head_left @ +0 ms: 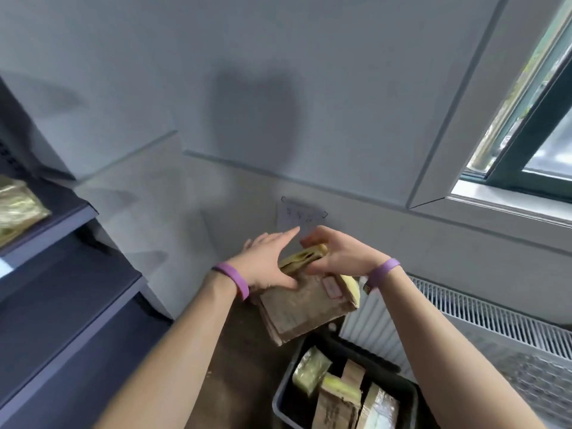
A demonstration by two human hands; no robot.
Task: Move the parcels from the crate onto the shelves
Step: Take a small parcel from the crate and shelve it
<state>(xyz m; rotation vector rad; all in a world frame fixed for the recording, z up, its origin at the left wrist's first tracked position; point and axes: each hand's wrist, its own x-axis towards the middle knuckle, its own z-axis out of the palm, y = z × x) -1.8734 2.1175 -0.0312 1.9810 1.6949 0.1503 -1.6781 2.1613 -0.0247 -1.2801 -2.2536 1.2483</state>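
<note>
**Parcel stack held above the crate, shelves to the left**

The left hand (269,258) lies flat against the left side of a held stack. Its fingers are straight and slightly spread, and its thumb rests on the top face of the brown parcel (306,308). The right hand (337,255) grips the yellow parcel (305,258) lying on top of the brown one, with fingers curled over its far edge and thumb at its near edge. What supports the brown parcel from below cannot be told. A second yellow edge shows under the right wrist, at the stack's right side. Each wrist bears a purple wristband (235,278).

The stack is in the air and tilted. Its lower corner hangs over the far rim of the crate (280,397) without touching it. The crate sits low in view, just beside the radiator (495,317). The remaining parcels (337,397) stand on edge inside it, packed close.

The shelves (62,243) run down the left side, their front edges stepped. One shelved parcel (15,209) lies on an upper board, near its front edge. An open gap of floor and wall (278,88) separates the shelves' right end from the stack. A paper note (298,216) is fixed to the wall just behind the fingertips. The window (541,119) is at upper right, well apart from the hands.
</note>
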